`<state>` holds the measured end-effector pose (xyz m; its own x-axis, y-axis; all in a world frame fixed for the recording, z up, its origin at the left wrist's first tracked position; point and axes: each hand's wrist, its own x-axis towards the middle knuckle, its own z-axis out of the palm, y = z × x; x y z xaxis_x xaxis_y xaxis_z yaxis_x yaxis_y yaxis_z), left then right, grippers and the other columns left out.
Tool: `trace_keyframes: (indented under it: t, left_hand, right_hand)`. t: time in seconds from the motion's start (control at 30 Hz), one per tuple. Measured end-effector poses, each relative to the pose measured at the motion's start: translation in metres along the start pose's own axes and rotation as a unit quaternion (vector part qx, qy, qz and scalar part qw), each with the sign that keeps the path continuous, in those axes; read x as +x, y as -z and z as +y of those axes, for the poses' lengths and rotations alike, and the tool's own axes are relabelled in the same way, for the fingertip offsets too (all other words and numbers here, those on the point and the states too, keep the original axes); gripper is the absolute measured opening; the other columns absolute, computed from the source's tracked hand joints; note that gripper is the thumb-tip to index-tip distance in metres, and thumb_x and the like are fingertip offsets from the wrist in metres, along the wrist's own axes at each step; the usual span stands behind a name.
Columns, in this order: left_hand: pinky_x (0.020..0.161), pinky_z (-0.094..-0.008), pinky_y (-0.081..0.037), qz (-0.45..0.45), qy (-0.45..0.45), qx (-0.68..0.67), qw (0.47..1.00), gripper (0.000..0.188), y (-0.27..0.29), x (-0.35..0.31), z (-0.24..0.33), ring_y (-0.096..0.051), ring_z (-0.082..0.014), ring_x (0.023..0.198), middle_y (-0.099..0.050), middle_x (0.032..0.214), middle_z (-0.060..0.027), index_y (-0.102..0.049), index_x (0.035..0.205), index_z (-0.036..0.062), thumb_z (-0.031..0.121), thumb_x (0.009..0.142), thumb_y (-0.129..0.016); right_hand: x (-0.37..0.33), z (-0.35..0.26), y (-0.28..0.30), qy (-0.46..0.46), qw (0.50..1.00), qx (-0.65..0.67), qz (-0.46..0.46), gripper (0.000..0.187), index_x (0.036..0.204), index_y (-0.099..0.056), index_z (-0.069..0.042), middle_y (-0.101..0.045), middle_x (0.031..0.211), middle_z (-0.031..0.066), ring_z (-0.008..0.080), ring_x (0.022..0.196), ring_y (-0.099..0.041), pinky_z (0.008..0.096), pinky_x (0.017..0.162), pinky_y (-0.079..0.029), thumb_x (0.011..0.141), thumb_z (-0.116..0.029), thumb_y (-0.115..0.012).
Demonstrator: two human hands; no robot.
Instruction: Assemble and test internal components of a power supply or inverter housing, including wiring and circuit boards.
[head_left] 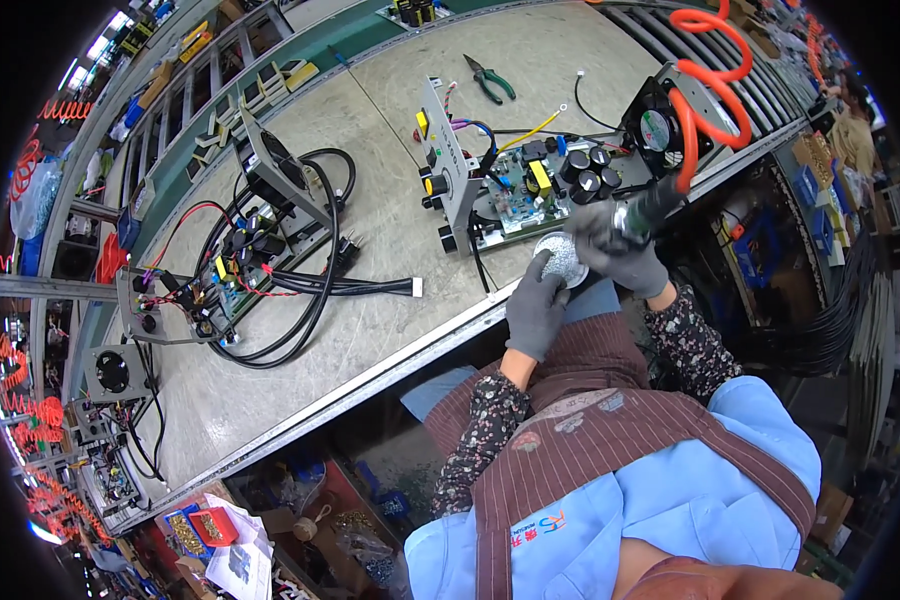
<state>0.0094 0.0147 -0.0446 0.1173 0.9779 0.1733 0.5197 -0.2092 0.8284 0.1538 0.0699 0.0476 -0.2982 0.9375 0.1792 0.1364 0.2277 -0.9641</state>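
My left hand, in a grey glove, is closed on the rim of a small round dish full of tiny silvery pieces, likely screws. My right hand, gloved too, grips a dark air screwdriver fed by an orange coiled hose; its bit is hidden by the fingers. Both hands are close together at the front edge of the workbench. Just beyond them lies an opened electronic unit with a circuit board, an upright grey front panel and a black fan at its right end.
Green-handled pliers rest behind the unit. Further left sits a second opened unit with a fan panel and looped black cables. Another fan unit is at the far left. Rollers flank the bench; a red parts bin stands below it.
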Motion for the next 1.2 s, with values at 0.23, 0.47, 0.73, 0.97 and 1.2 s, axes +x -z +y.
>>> trace_keyframes:
  t: [0.23, 0.47, 0.73, 0.97, 1.2]
  left_hand:
    - [0.074, -0.0370, -0.049, -0.019, 0.015, 0.000, 1.000, 0.013, -0.001, 0.002, -0.001, -0.061, -0.0297, 0.090, -0.051, 0.126, -0.0117, -0.061, 0.082, 0.0070, 0.012, 0.072, -0.066]
    - [0.074, -0.0380, -0.049, -0.017, -0.005, 0.012, 1.000, 0.014, 0.002, 0.004, 0.000, -0.060, -0.0316, 0.090, -0.051, 0.126, -0.0127, -0.060, 0.083, 0.0061, 0.011, 0.071, -0.066]
    - [0.074, -0.0381, -0.049, -0.021, -0.001, 0.008, 1.000, 0.014, 0.001, 0.005, -0.001, -0.060, -0.0317, 0.091, -0.050, 0.128, -0.0124, -0.059, 0.083, 0.0054, 0.011, 0.072, -0.064]
    - [0.073, -0.0389, -0.049, -0.040, 0.004, 0.000, 0.999, 0.015, 0.002, 0.005, -0.003, -0.061, -0.0312, 0.090, -0.048, 0.130, -0.0107, -0.062, 0.086, 0.0063, 0.014, 0.073, -0.065]
    - [0.068, -0.0333, -0.049, -0.024, -0.010, 0.004, 1.000, 0.012, 0.003, 0.007, -0.005, -0.063, -0.0263, 0.080, -0.053, 0.126, -0.0095, -0.060, 0.081, 0.0055, 0.010, 0.072, -0.066]
  right_hand:
    - [-0.002, 0.009, 0.000, -0.017, 0.986, 0.077, 0.148, 0.019, 0.092, -0.058, -0.004, -0.060, 0.086, 0.0009, 0.0058, 0.075, -0.056, 0.0199, 0.068, -0.047, 0.075, 0.002, -0.063]
    - [-0.009, 0.023, -0.003, 0.025, 0.997, 0.057, 0.053, 0.028, 0.097, -0.057, -0.004, -0.061, 0.089, 0.0024, 0.0081, 0.078, -0.057, 0.0227, 0.072, -0.048, 0.072, 0.003, -0.064]
    - [-0.010, 0.016, 0.001, 0.036, 0.992, 0.089, 0.084, 0.026, 0.098, -0.056, -0.003, -0.060, 0.088, 0.0023, 0.0064, 0.075, -0.056, 0.0205, 0.068, -0.048, 0.075, 0.005, -0.062]
    - [0.006, -0.023, 0.033, 0.029, 0.981, 0.141, 0.131, 0.023, 0.100, -0.056, 0.000, -0.061, 0.084, 0.0067, 0.0081, 0.066, -0.056, 0.0219, 0.058, -0.047, 0.078, 0.007, -0.057]
    - [0.038, -0.011, 0.064, 0.108, 0.955, -0.029, 0.275, 0.022, 0.096, -0.059, -0.002, -0.064, 0.088, 0.0055, 0.0084, 0.067, -0.058, 0.0226, 0.058, -0.048, 0.076, 0.005, -0.063]
